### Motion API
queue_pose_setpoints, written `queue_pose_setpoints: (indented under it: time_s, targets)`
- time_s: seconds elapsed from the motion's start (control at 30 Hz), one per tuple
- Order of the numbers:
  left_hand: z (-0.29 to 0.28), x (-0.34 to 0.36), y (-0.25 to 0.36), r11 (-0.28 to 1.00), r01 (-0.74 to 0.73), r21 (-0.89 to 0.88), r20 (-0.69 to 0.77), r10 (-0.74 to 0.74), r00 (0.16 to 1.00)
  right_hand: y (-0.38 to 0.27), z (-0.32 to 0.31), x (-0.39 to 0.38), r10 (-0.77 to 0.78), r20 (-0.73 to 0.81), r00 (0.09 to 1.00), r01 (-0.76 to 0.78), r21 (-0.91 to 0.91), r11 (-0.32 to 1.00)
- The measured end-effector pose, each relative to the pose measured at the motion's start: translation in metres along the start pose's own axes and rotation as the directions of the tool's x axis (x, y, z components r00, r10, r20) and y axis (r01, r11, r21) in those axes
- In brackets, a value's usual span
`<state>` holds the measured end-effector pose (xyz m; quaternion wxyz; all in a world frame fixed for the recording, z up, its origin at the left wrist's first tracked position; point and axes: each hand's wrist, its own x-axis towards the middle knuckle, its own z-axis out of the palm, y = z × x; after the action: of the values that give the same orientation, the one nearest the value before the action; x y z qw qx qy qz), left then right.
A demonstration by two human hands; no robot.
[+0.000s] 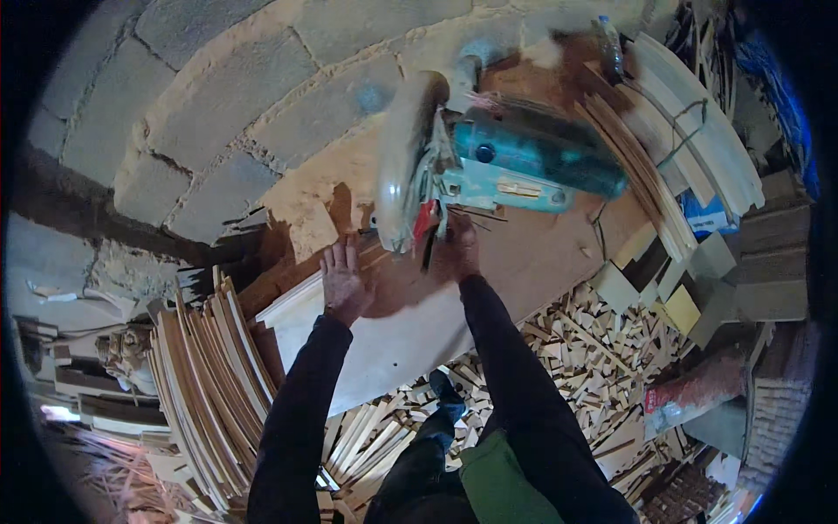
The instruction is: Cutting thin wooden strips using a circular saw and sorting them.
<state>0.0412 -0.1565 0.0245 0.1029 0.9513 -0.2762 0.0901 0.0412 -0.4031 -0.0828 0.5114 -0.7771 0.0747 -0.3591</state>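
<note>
A teal power saw [515, 162] with a rounded grey housing [406, 157] stands over the worktable; a small red part [425, 218] shows at its lower end. Just left of this housing, my left hand [346, 284] lies flat with its fingers spread. Under its palm are the reddish-brown tabletop and the end of a pale wooden strip [292, 299]. My right hand [459, 251] reaches in close beneath the saw, beside the red part. Its fingers are partly hidden and blurred there, so their grip and anything in them cannot be made out.
A white panel [384, 341] forms the table's near side. Long boards [663, 166] and a plastic bottle [609, 51] lie at the far right. Curved wooden strips [209, 358] stand stacked at left. Wood offcuts [602, 358] cover the floor. A block wall [227, 96] closes the back.
</note>
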Motion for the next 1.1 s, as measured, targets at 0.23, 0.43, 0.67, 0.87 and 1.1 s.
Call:
queue_pose_setpoints:
  time_s: [0.23,0.43,0.67,0.87,1.1]
  targets:
    - [-0.003,-0.02,-0.011,0.988,0.151,0.017,-0.084,-0.149,0.985,0.012,0.008,-0.005,0.299,0.106,0.948,-0.316,0.265,0.911]
    - [-0.003,-0.005,-0.007,0.995,0.07,0.066,-0.057,-0.066,0.996,-0.002,-0.002,-0.003,0.02,-0.001,1.0,-0.02,-0.07,0.997]
    - [0.004,0.004,-0.013,0.998,0.024,-0.052,0.066,-0.02,0.998,0.0,0.002,-0.005,0.197,0.026,0.98,-0.193,-0.108,0.975]
    - [0.002,0.005,-0.02,0.997,-0.072,0.0,0.071,0.072,0.995,-0.006,0.003,0.002,0.029,-0.015,0.999,-0.031,-0.165,0.986]
    - [0.012,0.008,-0.011,1.0,-0.014,-0.021,0.044,0.015,0.999,-0.006,0.001,0.001,0.168,0.051,0.985,-0.157,-0.163,0.974]
